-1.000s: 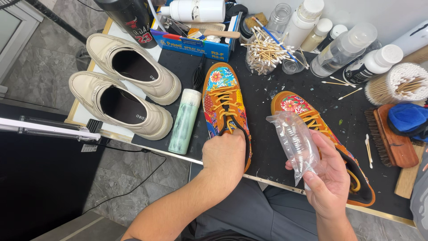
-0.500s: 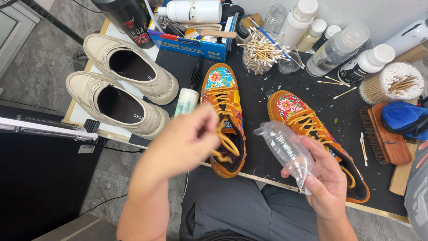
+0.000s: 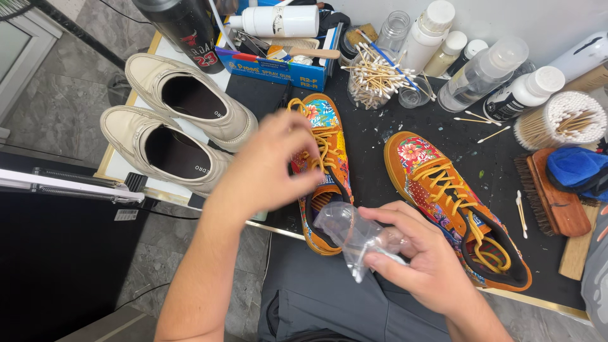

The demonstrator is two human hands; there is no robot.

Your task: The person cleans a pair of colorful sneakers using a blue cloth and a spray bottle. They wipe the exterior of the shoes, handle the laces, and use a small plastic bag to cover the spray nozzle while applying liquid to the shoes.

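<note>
Clear plastic bag (image 3: pixel 354 237) in right hand (image 3: pixel 424 259), blue box (image 3: pixel 278 66) behind shoes.

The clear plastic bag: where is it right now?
In the head view, the clear plastic bag is low centre, gripped by the right hand, just beside the heel of the left floral sneaker.

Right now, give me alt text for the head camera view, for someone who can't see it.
Over a cluttered black worktable, the left hand lifts the yellow laces of a colourful floral sneaker, and the right hand holds a clear plastic bag. Its matching sneaker lies right, cream shoes left.
</note>
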